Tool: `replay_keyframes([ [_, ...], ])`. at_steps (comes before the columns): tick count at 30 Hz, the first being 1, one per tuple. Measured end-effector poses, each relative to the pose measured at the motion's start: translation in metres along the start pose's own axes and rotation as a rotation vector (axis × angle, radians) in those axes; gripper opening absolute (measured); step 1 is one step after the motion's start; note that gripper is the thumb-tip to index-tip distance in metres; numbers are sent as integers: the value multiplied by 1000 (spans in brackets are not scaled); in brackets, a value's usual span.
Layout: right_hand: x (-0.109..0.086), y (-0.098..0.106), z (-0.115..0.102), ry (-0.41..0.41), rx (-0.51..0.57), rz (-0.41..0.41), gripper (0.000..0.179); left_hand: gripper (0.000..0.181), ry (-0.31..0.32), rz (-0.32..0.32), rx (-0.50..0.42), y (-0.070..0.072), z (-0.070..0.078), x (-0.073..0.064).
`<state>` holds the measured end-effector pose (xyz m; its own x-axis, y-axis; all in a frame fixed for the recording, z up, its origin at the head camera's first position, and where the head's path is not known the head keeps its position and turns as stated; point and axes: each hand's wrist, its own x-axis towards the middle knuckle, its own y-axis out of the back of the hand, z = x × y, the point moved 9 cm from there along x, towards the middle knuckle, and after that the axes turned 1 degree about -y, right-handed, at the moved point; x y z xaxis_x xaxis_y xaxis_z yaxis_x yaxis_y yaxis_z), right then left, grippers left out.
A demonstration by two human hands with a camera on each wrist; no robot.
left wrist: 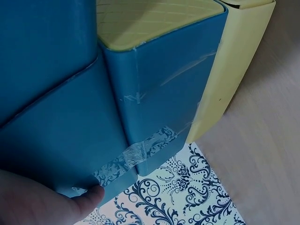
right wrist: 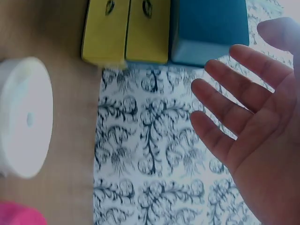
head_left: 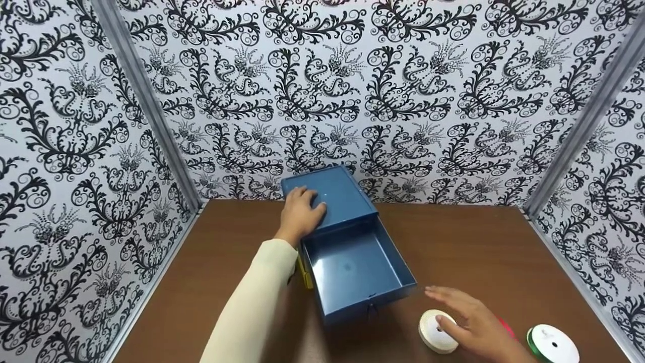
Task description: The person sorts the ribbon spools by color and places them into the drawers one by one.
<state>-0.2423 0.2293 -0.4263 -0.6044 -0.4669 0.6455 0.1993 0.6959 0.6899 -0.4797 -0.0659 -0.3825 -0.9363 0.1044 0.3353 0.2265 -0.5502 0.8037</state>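
Observation:
A blue plastic drawer unit (head_left: pixel 338 190) stands at the back of the table, its top drawer (head_left: pixel 360 269) pulled far out toward me with nothing visible inside. My left hand (head_left: pixel 302 210) rests on the unit's top, near its left edge; in the left wrist view its thumb (left wrist: pixel 89 199) lies against the blue surface. To the right of the drawer's front, my right hand (head_left: pixel 471 317) hovers, fingers extended and holding nothing, also seen palm-side in the right wrist view. Partly beneath it lies a cream ribbon spool (head_left: pixel 437 331).
A white spool with green ribbon (head_left: pixel 553 344) lies at the front right. Something pink (right wrist: pixel 21 214) sits between the spools, mostly hidden by my right hand. Yellow drawer fronts (right wrist: pixel 147 35) show lower on the unit. Patterned wall panels (head_left: pixel 322 101) enclose the brown table (head_left: pixel 468 247).

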Motion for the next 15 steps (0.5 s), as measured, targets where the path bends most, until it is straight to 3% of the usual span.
replay_keyframes([
  [6,-13,22,10,-34,-62,73,59,48,5,-1,6,2,0,0],
  [15,-46,56,31,-3,-136,168,44,45,-22,22,-2,5,4,-2],
])
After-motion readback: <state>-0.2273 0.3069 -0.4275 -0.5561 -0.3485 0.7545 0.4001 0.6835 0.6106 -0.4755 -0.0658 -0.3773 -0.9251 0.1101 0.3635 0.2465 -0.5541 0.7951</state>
